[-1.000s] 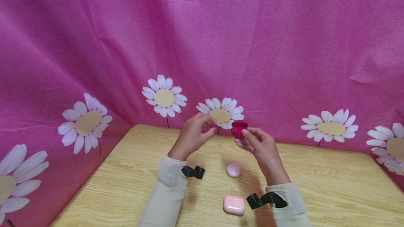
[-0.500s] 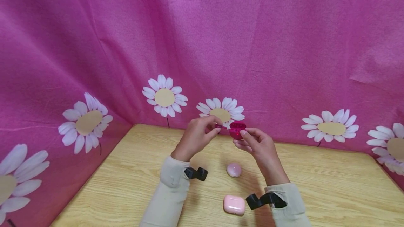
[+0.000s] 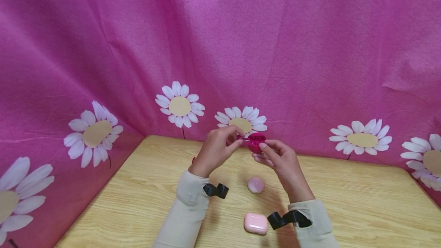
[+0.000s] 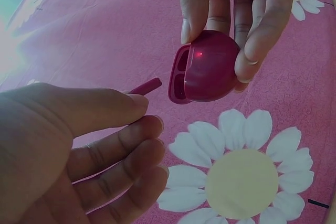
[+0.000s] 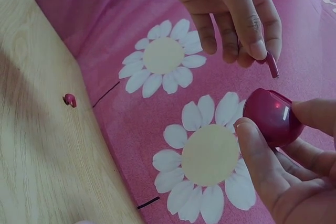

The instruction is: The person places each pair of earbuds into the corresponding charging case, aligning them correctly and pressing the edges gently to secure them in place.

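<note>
My left hand (image 3: pixel 215 146) pinches a magenta earbud (image 5: pixel 272 65) between thumb and forefinger, its stem pointing at the charging case. My right hand (image 3: pixel 282 162) grips that magenta earbud case (image 4: pixel 215 69) between thumb and fingers, above the table. The case's lid is up and a small red light glows on its front. In the left wrist view its slots look hollow, and a small gap separates stem and case. The earbud's head is mostly hidden by my left fingers. A second magenta earbud (image 5: pixel 69 99) lies on the wooden table, partly hidden behind my left wrist in the head view.
A round lilac case (image 3: pixel 255 185) sits on the table (image 3: pixel 358 202) below my hands. Closer to me lies a pink rounded rectangular case (image 3: pixel 255 223). Behind the table hangs a magenta cloth (image 3: pixel 310 68) printed with daisies. Black camera mounts (image 3: pixel 216 190) are on both wrists.
My left hand has moved slightly right with the earbud, and my right hand slightly left with the case, narrowing the gap. The earbud on the table now shows beside my left wrist.
</note>
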Motion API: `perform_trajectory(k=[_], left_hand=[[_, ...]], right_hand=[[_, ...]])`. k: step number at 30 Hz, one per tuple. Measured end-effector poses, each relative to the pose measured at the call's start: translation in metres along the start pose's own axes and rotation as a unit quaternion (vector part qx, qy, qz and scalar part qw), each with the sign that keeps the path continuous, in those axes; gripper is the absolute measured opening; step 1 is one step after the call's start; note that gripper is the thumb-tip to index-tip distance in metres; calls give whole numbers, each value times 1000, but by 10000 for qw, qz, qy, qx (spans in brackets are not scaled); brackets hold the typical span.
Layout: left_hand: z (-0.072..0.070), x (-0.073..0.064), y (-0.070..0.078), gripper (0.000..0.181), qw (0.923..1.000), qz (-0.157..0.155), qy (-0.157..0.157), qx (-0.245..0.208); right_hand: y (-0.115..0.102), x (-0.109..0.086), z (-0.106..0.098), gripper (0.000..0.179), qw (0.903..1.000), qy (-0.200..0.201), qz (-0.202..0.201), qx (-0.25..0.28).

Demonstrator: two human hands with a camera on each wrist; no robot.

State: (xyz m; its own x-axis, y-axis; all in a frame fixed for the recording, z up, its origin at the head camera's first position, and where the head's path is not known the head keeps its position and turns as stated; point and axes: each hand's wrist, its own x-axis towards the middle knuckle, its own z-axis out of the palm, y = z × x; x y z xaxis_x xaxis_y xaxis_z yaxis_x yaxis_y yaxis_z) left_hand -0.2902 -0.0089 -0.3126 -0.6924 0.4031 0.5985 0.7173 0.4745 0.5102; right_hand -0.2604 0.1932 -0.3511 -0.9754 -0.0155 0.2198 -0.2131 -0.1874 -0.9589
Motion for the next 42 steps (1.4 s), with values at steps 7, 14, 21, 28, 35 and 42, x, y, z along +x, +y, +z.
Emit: perform_trajectory(k=[7,14,21,28,35,42], left_hand=[[2,0,2,16,10000,1,-82,-29],[6,0,1,14,9999,90,-125,-29],[7,0,1,13,9998,161,-118,53],[7,0,2,14,9997,223,-105,-89],[8,0,4,12,9996,278,43,4],[10,1,5,20,9996,214,55,-192]], right_hand=[[1,0,0,33,10000,-50,18,24],[1,0,0,34,10000,-54,18,-46],[0,0,1,37,9999,-66,8,-86],[-1,0,2,35,9999,-88,-7,-105],[-1,-1,2,35,9998,-117,-10,-137],[-1,0,2,37,9997,-144,4,-200]])
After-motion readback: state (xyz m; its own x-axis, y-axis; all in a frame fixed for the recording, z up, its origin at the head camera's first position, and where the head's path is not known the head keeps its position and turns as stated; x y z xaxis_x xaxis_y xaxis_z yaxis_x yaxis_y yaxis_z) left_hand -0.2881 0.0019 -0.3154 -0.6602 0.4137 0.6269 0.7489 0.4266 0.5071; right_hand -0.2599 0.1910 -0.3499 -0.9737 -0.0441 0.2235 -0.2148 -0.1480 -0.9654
